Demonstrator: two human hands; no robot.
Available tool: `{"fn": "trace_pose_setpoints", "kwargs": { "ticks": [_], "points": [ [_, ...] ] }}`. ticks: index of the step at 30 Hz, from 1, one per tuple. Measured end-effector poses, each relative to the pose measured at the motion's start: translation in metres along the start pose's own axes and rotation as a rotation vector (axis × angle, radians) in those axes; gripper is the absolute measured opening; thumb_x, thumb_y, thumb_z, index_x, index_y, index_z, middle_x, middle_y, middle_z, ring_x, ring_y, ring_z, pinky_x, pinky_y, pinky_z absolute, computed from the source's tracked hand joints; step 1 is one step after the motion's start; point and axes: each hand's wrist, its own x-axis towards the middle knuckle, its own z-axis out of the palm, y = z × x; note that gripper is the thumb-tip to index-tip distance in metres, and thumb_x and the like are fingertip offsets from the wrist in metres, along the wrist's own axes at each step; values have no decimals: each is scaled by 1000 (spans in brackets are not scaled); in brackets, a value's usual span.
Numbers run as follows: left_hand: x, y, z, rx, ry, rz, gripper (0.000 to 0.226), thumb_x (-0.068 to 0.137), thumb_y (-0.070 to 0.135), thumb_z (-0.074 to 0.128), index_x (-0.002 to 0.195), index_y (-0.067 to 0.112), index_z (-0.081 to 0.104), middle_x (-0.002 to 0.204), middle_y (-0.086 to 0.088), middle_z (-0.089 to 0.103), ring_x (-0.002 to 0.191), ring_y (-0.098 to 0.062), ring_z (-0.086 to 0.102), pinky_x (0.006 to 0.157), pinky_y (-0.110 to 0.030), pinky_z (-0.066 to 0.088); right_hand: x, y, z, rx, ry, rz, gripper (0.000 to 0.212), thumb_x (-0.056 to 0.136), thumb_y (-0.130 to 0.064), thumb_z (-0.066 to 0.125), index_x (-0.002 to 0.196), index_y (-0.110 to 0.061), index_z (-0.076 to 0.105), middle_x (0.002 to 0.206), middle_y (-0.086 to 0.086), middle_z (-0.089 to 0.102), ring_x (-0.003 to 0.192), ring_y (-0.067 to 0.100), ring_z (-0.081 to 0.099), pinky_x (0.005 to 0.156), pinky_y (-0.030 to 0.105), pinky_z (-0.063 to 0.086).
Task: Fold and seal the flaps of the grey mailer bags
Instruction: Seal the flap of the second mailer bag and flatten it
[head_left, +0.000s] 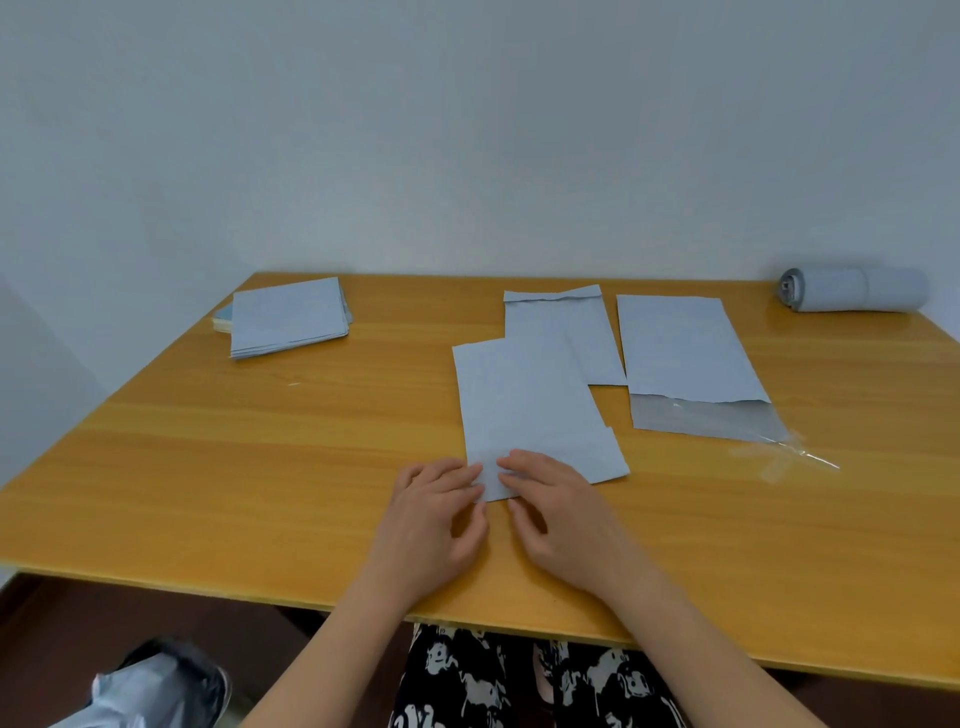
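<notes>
Right now both hands meet at the near end of a grey mailer bag (530, 410) that lies flat on the wooden table (260, 467), slightly tilted, its near flap folded over. The left hand (436, 519) rests palm down with fingers gently curled, fingertips (475, 475) pressing the bag's near left corner. The right hand (556, 509) also lies palm down, its fingertips (506, 462) on the folded flap just beside those of the left; neither hand grips anything, both only press.

Farther back, a second mailer bag (566, 322) lies partly under the first one, its folded flap at the far end. To its right, a third mailer bag (685, 348) lies with its darker flap (706, 418) open toward the near side, and a clear peeled strip (784, 457) sits at its near right corner. A stack of mailer bags (288, 317) rests at the far left of the table, and a rolled bundle of bags (852, 289) lies at the far right corner.
</notes>
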Motion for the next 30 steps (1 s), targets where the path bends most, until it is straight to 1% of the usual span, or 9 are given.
{"fn": "trace_pose_setpoints", "kwargs": {
  "ticks": [2,5,9,12,16,24,26,28,30],
  "points": [
    [1,1,0,14,-11,-2,31,82,37,51,88,21,77,111,10,70,110,-10,59,94,-28,32,-1,-1,-1,-2,-36,-23,39,93,-26,48,127,-12,61,139,-7,52,135,4,36,114,25,29],
    [1,1,1,25,-23,-15,32,82,38,49,89,22,77,111,10,70,112,-9,58,95,-28,31,-1,-4,-4,-22,-93,-68,42,94,-29,44,129,-12,58,142,-6,49,138,4,31,114,20,20],
    [1,1,0,30,-25,-22,32,81,37,49,90,23,76,111,9,70,112,-9,57,95,-26,28,-1,-8,-6,-55,-167,-83,51,95,-38,36,138,-14,49,150,-6,39,142,4,23,116,20,10],
    [1,2,0,34,-26,-19,33,81,36,48,93,23,76,112,9,70,113,-9,57,96,-26,28,-1,-10,-8,-81,-212,-98,55,96,-41,34,145,-17,38,154,-7,30,144,3,16,117,19,4],
    [1,0,0,42,-6,-19,36,81,35,49,101,21,74,113,10,69,114,-7,57,97,-29,30,1,-10,-8,-91,-241,-99,57,97,-43,33,148,-19,31,156,-6,25,144,2,13,117,21,3],
    [2,1,2,102,-20,-78,41,80,41,43,96,24,76,110,13,70,117,-8,56,99,-27,24,2,-9,-7,-76,-287,-57,58,96,-44,35,148,-18,32,157,-5,22,144,2,11,117,20,1],
    [4,2,2,105,-9,-96,42,79,40,41,92,24,77,107,14,71,115,-9,57,99,-25,23,3,-10,-7,-65,-281,-43,57,96,-44,36,146,-19,35,156,-5,25,144,2,14,116,18,1],
    [7,2,4,113,7,-122,41,79,40,41,84,23,78,100,15,73,111,-9,59,97,-25,26,3,-12,-7,-50,-266,-21,55,96,-44,37,145,-19,38,154,-6,29,143,1,18,114,16,1],
    [12,3,6,96,1,-194,35,82,38,46,76,22,77,91,15,74,105,-10,60,94,-26,30,3,-12,-7,-32,-249,5,56,95,-46,34,143,-19,41,153,-7,32,142,0,21,115,15,3]
  ]
}}
